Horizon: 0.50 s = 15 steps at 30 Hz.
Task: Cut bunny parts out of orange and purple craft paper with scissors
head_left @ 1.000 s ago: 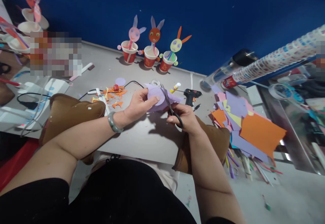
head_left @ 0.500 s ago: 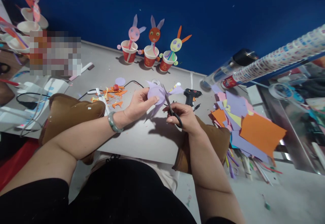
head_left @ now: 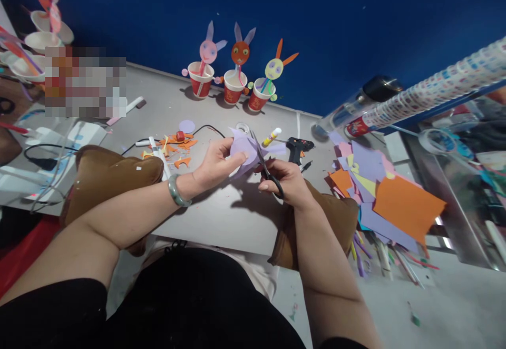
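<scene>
Between thumb and fingers, my left hand (head_left: 219, 165) pinches a piece of purple paper (head_left: 240, 147) above the table. My right hand (head_left: 288, 180) is wrapped round the black handles of a pair of scissors (head_left: 262, 155), whose blades point up and away at the right side of the paper. A strip of the purple paper sticks out to the right behind the blades. Beyond the paper lie a roll of tape (head_left: 242, 127) and a yellow glue stick (head_left: 272, 137) with a white cap. Right of them is a black glue gun (head_left: 297, 148).
Three red paper cups (head_left: 201, 81) with paper rabbit heads stand along the blue wall. Orange scraps (head_left: 185, 144) and a purple disc (head_left: 187, 126) lie left of my hands. Coloured paper sheets (head_left: 407, 206) and a long stack of cups (head_left: 435, 83) are at right. Brown cushions (head_left: 114, 180) sit under my forearms.
The purple paper has turned in my left hand, and its right strip hangs lower, so the glue stick shows more fully. My right hand with the scissors stays nearly in place.
</scene>
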Each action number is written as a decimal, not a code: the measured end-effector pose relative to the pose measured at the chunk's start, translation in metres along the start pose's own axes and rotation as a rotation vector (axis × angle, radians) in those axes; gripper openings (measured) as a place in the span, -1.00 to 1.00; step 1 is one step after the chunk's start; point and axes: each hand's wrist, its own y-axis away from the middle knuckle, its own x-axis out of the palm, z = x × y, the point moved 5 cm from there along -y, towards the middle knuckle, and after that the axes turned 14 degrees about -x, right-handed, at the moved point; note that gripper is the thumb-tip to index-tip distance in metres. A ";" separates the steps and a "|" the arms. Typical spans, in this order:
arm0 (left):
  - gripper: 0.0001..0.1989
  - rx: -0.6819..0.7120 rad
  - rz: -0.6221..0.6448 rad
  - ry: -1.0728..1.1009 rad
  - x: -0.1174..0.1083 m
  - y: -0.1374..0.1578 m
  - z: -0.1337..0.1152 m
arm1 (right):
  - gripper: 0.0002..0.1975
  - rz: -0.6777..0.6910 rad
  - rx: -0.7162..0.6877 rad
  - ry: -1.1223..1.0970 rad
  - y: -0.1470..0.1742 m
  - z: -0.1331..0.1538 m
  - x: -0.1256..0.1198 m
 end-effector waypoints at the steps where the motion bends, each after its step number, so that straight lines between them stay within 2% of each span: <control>1: -0.69 0.002 -0.005 -0.002 0.000 0.000 0.000 | -0.44 -0.004 0.011 -0.005 0.000 0.000 0.000; 7: -0.74 0.015 -0.029 -0.004 -0.001 -0.001 0.001 | -0.44 -0.012 0.017 -0.005 0.000 0.002 0.001; 15: -0.69 0.023 -0.040 -0.002 -0.001 -0.001 0.000 | -0.44 -0.013 0.011 0.018 0.000 0.006 0.002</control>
